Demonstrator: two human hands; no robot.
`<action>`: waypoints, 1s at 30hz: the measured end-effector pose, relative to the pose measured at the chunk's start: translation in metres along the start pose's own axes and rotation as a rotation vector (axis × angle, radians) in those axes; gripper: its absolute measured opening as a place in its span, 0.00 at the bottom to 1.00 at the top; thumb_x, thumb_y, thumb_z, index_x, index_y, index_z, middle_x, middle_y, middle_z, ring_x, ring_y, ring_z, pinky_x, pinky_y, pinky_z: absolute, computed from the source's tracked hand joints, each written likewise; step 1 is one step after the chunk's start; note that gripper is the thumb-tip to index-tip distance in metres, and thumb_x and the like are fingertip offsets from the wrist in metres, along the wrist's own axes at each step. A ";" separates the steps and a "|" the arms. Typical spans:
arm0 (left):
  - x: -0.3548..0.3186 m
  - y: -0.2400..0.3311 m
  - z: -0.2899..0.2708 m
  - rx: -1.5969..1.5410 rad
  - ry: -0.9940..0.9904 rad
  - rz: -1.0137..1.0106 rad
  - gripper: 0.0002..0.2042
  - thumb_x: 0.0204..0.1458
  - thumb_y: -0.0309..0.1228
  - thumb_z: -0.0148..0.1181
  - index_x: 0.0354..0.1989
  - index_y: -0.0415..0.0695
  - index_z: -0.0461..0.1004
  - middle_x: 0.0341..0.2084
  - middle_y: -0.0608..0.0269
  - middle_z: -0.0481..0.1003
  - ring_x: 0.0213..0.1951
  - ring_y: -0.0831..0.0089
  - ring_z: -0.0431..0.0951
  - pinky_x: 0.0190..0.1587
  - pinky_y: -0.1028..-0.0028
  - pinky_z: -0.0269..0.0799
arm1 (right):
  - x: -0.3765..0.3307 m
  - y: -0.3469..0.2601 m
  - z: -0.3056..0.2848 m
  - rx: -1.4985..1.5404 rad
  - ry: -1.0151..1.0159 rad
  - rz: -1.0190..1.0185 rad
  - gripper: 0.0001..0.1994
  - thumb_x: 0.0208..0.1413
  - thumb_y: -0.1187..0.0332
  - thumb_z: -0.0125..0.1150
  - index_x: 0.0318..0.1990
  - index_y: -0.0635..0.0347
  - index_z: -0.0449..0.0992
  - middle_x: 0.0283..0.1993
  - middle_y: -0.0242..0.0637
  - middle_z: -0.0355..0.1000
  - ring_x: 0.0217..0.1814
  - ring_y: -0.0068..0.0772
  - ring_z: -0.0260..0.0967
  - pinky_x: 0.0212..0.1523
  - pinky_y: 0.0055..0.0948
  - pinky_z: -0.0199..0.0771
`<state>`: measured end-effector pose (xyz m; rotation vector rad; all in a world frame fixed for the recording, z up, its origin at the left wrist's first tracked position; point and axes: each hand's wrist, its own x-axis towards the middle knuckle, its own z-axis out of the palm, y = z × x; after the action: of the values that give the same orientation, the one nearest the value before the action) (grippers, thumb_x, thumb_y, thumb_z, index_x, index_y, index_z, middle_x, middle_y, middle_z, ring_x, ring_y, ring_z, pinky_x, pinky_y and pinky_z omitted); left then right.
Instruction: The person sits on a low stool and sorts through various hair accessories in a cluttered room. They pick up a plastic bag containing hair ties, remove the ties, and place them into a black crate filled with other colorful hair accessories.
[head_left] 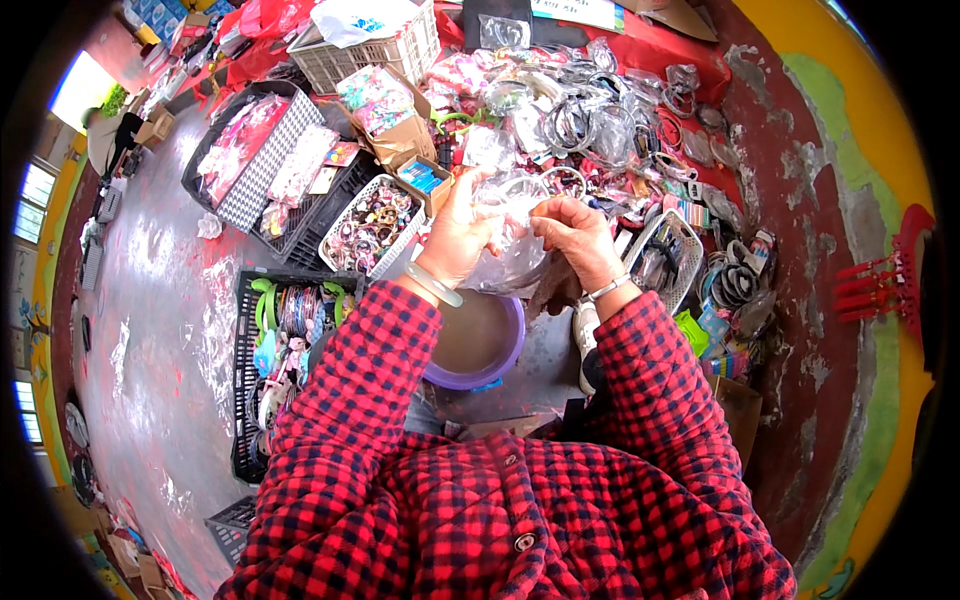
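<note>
Gripping clear plastic bag [510, 262] with left hand [460, 240] and right hand [582, 243]. Likely light, limp, slippery; best pinched near edges.

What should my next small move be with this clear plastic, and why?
Perhaps hold the left hand steady and gently ease the clear plastic open with the right hand: both hands appear to grip it, with the right fingertips pinched together, so a small sideways pull seems easiest.
</note>
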<state>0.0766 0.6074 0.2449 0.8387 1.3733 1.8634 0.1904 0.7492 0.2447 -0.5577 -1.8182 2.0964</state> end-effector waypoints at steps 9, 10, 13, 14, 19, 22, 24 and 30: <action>-0.003 0.005 0.007 -0.011 -0.163 0.009 0.36 0.45 0.13 0.41 0.64 0.46 0.37 0.59 0.60 0.50 0.50 0.65 0.69 0.29 0.80 0.71 | -0.007 -0.001 0.015 -0.705 0.178 -0.269 0.14 0.39 0.63 0.67 0.33 0.57 0.72 0.28 0.35 0.69 0.26 0.29 0.67 0.28 0.29 0.68; -0.003 0.005 0.008 -0.021 -0.190 0.022 0.36 0.45 0.13 0.41 0.64 0.46 0.37 0.59 0.60 0.50 0.50 0.65 0.68 0.30 0.79 0.71 | -0.007 0.001 0.014 -0.708 0.211 -0.293 0.14 0.39 0.63 0.67 0.32 0.57 0.72 0.28 0.35 0.69 0.25 0.29 0.67 0.27 0.29 0.68; -0.006 0.006 0.011 0.020 -0.196 0.050 0.36 0.45 0.12 0.40 0.65 0.47 0.37 0.61 0.60 0.47 0.51 0.65 0.68 0.31 0.79 0.71 | -0.009 0.001 0.016 -0.870 0.292 -0.485 0.07 0.42 0.65 0.62 0.28 0.56 0.73 0.25 0.35 0.69 0.25 0.35 0.69 0.25 0.32 0.69; -0.006 0.004 0.012 -0.006 -0.202 0.020 0.36 0.45 0.11 0.40 0.65 0.47 0.37 0.60 0.59 0.49 0.51 0.66 0.68 0.31 0.80 0.70 | -0.010 0.002 0.015 -0.973 0.307 -0.563 0.06 0.42 0.66 0.61 0.28 0.56 0.73 0.25 0.35 0.69 0.25 0.37 0.69 0.25 0.33 0.69; -0.007 0.002 0.013 0.045 -0.175 -0.070 0.35 0.46 0.12 0.37 0.65 0.50 0.40 0.51 0.58 0.66 0.49 0.72 0.70 0.30 0.82 0.69 | -0.011 0.003 0.015 -1.075 0.341 -0.601 0.03 0.42 0.68 0.58 0.26 0.56 0.74 0.25 0.36 0.69 0.25 0.42 0.69 0.26 0.35 0.70; -0.005 0.005 0.014 0.181 -0.083 -0.022 0.32 0.44 0.11 0.38 0.61 0.46 0.48 0.44 0.56 0.72 0.45 0.72 0.73 0.32 0.79 0.70 | -0.006 0.010 0.010 -0.858 0.310 -0.470 0.05 0.43 0.69 0.58 0.28 0.57 0.75 0.27 0.38 0.71 0.26 0.39 0.70 0.27 0.32 0.70; -0.003 -0.004 0.007 0.430 -0.056 0.153 0.30 0.41 0.10 0.37 0.58 0.43 0.53 0.38 0.58 0.73 0.42 0.72 0.74 0.37 0.77 0.69 | 0.001 0.016 0.004 -0.668 0.308 -0.356 0.06 0.43 0.69 0.58 0.29 0.58 0.75 0.28 0.38 0.72 0.26 0.34 0.70 0.28 0.29 0.69; -0.002 0.009 -0.004 0.700 -0.102 0.212 0.27 0.38 0.14 0.42 0.53 0.39 0.57 0.32 0.58 0.73 0.36 0.71 0.74 0.41 0.76 0.67 | 0.009 -0.007 -0.031 -0.370 0.021 -0.137 0.14 0.47 0.68 0.62 0.42 0.61 0.73 0.33 0.30 0.72 0.32 0.19 0.66 0.35 0.20 0.67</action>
<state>0.0731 0.6014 0.2525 1.4446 1.9639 1.4457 0.1971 0.7819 0.2475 -0.5216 -2.1806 1.6685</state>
